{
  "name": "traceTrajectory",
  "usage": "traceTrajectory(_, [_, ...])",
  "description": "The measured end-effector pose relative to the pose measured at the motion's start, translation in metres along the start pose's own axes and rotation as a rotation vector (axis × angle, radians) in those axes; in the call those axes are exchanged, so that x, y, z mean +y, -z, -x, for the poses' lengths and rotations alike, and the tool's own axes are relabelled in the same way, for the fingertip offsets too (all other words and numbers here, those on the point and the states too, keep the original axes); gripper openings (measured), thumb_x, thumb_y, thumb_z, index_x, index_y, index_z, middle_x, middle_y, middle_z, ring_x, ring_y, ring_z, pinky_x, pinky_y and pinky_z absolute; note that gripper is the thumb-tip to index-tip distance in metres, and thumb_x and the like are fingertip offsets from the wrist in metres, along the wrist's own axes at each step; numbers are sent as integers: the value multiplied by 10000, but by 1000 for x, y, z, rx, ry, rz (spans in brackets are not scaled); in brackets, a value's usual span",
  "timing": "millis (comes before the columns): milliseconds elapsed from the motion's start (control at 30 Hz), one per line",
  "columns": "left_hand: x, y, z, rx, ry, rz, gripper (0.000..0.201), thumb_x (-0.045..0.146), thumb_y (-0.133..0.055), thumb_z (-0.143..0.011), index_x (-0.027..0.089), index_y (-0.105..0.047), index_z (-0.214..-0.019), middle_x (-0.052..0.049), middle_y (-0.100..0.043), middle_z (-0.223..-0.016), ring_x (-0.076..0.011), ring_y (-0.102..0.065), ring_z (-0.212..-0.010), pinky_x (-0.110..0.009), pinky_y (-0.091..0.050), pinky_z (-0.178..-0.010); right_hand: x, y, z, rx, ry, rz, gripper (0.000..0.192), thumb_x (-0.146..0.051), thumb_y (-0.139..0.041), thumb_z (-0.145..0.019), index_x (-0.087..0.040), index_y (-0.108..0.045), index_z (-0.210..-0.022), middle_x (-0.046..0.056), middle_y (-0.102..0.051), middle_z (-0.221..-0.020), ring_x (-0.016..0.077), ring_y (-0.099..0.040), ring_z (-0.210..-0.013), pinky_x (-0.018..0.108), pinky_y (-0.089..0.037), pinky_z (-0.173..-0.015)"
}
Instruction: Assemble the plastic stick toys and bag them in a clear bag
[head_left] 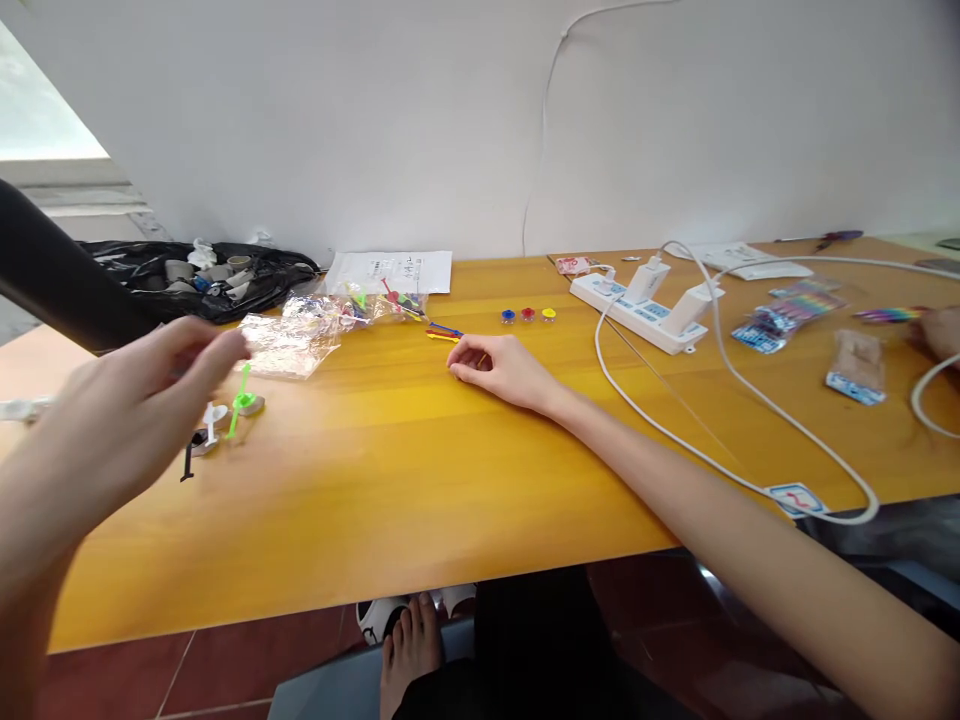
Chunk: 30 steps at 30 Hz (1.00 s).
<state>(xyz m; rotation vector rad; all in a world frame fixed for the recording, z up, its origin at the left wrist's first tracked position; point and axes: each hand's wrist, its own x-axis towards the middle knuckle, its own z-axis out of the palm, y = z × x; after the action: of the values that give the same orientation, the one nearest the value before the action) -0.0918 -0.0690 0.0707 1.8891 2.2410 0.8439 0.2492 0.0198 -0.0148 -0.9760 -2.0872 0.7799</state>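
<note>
My left hand [139,405] hovers over the left side of the table, smeared by motion, so whether it holds anything cannot be seen. Just beyond it are a green plastic piece [244,400], a white one [213,420] and a black one [189,460], each thin-stemmed with a round part. My right hand [506,368] rests on the table with fingers curled together; what they hold, if anything, is hidden. Beside its fingertips lie thin blue [445,328] and yellow [441,335] plastic sticks. Behind it stand small blue [508,316], red [528,314] and yellow [549,314] round pieces in a row.
Clear plastic bags [289,345] with coloured parts lie back left, near a black bag [262,275] and a paper sheet [390,270]. A white power strip [637,315] with chargers and looping cable [750,395] occupies the right. Another person's hand [941,330] is at far right.
</note>
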Motion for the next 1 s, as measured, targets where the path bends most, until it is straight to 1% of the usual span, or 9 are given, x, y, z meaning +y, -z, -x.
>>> traceTrajectory(33, [25, -6, -5, -29, -63, -62, 419, 659, -478, -901, 283, -627, -792, 21, -574, -652, -211, -529, -653, -332, -418, -684, 0, 0, 0, 1, -4, 2, 122, -258, -641, -880, -173, -708, -934, 27, -732, -876, 146, -651, -788, 273, -486, -742])
traceTrajectory(100, [69, -27, -18, -113, -239, -26, 477, 641, -422, -945, 254, -644, -778, 7, -599, -657, -188, -522, -597, -287, -356, -590, 1, 0, 1, 4, -10, 0, 123, -257, -641, -879, -171, -709, -935, 28, -732, -881, 145, -651, -793, 272, -487, -745])
traceTrajectory(200, [109, -80, -35, -229, -448, 20, 393, 505, -457, -968, 223, -642, -766, -21, -601, -634, -196, -530, -576, -299, -334, -579, 1, 0, 1, 11, -5, -11, 130, -260, -632, -887, -167, -708, -936, 25, -722, -866, 142, -641, -783, 268, -486, -739])
traceTrajectory(300, [113, -135, -39, -282, -497, -31, 290, 375, -463, -961, 217, -590, -754, -53, -659, -726, -227, -595, -658, -305, -326, -607, 1, -1, 0, 14, 2, -17, 131, -246, -621, -889, -163, -706, -944, 23, -713, -855, 139, -631, -767, 262, -483, -725])
traceTrajectory(400, [103, -163, -33, -243, -504, -69, 253, 390, -439, -969, 228, -578, -832, -68, -695, -823, -252, -620, -721, -307, -311, -617, 1, 0, -1, 2, 7, -1, 135, -239, -616, -894, -164, -707, -958, 21, -714, -852, 139, -630, -763, 259, -481, -726])
traceTrajectory(600, [94, -158, -32, -303, -466, 74, 237, 409, -488, -924, 237, -555, -776, -42, -702, -801, -229, -617, -720, -292, -320, -618, 3, 6, -2, -15, 30, 106, 144, -241, -591, -917, -177, -701, -984, 22, -721, -868, 145, -637, -763, 264, -474, -715])
traceTrajectory(700, [94, -157, -34, -279, -447, 163, 261, 419, -480, -923, 232, -544, -752, -30, -684, -769, -210, -593, -690, -286, -325, -624, 10, 15, -3, 119, -43, 305, 135, -231, -589, -914, -188, -704, -971, 31, -724, -881, 163, -637, -783, 286, -464, -722])
traceTrajectory(800, [93, -159, -36, -228, -408, 246, 291, 423, -447, -941, 229, -534, -741, -16, -663, -746, -192, -565, -668, -276, -330, -630, 19, 25, -3, 291, -93, 468, 120, -219, -579, -911, -191, -693, -934, 55, -721, -957, 205, -632, -901, 330, -469, -791])
traceTrajectory(1000, [91, -160, -38, -243, -388, 230, 330, 444, -435, -952, 233, -529, -717, -35, -662, -735, -208, -577, -664, -280, -313, -618, 31, 43, -3, 442, -53, 652, 185, -249, -568, -928, -198, -707, -1039, 104, -683, -1071, 289, -554, -1086, 430, -458, -972])
